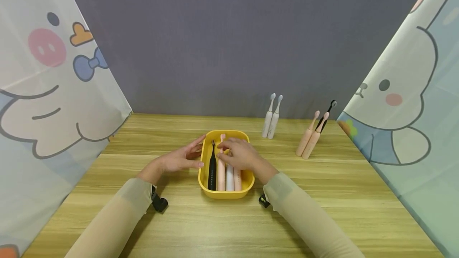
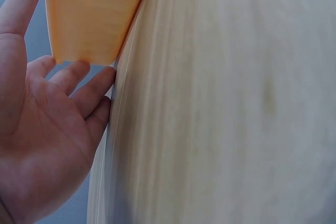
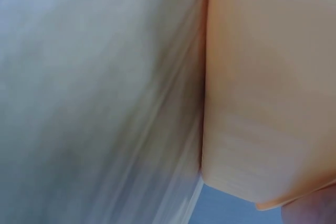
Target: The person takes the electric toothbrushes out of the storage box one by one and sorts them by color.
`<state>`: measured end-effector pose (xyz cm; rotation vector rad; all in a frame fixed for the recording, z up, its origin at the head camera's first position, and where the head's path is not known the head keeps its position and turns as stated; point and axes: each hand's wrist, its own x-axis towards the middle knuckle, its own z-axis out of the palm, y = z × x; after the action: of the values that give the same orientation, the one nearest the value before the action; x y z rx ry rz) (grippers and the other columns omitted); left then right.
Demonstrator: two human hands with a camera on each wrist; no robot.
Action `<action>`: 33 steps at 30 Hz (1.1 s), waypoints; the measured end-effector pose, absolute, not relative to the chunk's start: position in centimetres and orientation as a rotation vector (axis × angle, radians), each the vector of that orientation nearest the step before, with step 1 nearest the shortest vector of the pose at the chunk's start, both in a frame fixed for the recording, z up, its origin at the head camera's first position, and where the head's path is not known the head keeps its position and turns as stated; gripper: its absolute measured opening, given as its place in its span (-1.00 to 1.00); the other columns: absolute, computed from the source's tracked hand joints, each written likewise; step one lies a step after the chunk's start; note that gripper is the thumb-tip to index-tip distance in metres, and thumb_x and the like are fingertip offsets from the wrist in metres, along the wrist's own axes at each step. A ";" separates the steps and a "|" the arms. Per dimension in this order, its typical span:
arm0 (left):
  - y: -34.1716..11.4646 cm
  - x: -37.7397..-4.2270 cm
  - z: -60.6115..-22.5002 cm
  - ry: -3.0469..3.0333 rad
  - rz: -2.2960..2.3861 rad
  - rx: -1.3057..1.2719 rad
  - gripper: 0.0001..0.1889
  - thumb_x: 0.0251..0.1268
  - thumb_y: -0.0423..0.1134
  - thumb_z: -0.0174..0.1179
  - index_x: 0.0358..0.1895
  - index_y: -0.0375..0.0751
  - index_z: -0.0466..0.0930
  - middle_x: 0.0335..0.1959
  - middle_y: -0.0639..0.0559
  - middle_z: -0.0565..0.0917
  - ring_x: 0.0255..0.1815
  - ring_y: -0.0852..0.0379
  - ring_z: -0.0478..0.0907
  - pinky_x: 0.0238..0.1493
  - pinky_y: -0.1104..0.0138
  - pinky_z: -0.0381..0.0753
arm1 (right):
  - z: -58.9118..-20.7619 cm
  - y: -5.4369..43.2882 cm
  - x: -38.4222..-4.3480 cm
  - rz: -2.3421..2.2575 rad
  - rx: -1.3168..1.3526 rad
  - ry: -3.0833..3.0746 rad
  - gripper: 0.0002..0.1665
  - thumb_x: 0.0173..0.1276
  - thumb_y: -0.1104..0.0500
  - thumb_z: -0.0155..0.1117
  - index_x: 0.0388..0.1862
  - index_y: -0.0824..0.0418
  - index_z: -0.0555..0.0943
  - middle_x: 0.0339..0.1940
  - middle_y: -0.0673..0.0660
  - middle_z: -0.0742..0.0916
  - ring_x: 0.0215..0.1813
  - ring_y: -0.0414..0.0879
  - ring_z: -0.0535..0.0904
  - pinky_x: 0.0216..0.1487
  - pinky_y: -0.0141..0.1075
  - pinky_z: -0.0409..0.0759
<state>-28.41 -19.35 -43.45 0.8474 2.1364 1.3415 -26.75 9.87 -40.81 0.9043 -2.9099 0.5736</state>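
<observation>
A yellow plastic bin point(image 1: 228, 195) stands on the table with electric toothbrushes lying side by side in it. At its left is a black toothbrush point(image 1: 212, 172), then a pink toothbrush point(image 1: 221, 178), a white toothbrush point(image 1: 230, 180) and another pink handle point(image 1: 237, 181). My right hand point(image 1: 241, 153) reaches over the bin's right rim, its thumb and fingers pinching the first pink toothbrush near its neck and covering the upper parts of the others. My left hand point(image 1: 181, 159) rests with spread fingers against the bin's left side; the left wrist view shows fingertips point(image 2: 79, 69) at the yellow wall.
Two white toothbrushes point(image 1: 271, 122) stand upright at the back, right of the bin. Further right, two pink toothbrushes point(image 1: 309, 140) stand before a black toothbrush point(image 1: 331, 106). A grey panel point(image 1: 229, 43) rises behind the wood-grain table point(image 1: 215, 230), with cartoon-print cloths on both sides.
</observation>
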 end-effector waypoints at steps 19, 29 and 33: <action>-19.1 -28.4 -43.6 2.112 1.361 0.835 0.20 0.57 -0.08 0.40 0.85 0.11 -0.45 0.86 -0.24 -0.04 0.82 -0.43 -0.01 0.73 -0.42 0.04 | -40.1 11.3 -25.5 0.826 1.072 -2.675 -0.56 0.70 -0.04 0.28 0.40 0.10 0.70 0.20 0.07 0.77 0.24 0.06 0.74 0.31 0.01 0.75; -19.3 -28.2 -43.4 2.114 1.370 0.830 0.19 0.57 -0.11 0.41 0.85 0.14 -0.44 0.86 -0.23 -0.04 0.82 -0.43 -0.01 0.75 -0.38 0.03 | -40.2 11.3 -24.6 1.245 1.069 -2.565 -0.55 0.64 0.13 0.38 0.42 0.18 0.67 0.15 0.12 0.73 0.20 0.02 0.77 0.34 -0.05 0.78; -19.3 -28.2 -43.3 2.116 1.372 0.833 0.18 0.57 -0.12 0.40 0.85 0.13 -0.43 0.86 -0.23 -0.04 0.82 -0.42 0.00 0.75 -0.36 0.04 | -40.1 11.1 -24.2 1.411 1.065 -2.525 -0.54 0.62 0.19 0.40 0.43 0.20 0.66 0.22 0.18 0.72 0.19 0.08 0.79 0.32 -0.02 0.79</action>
<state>-28.20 -19.29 -43.32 0.8326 2.1163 1.3717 -24.21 11.12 -40.13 1.0646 -2.5248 1.4114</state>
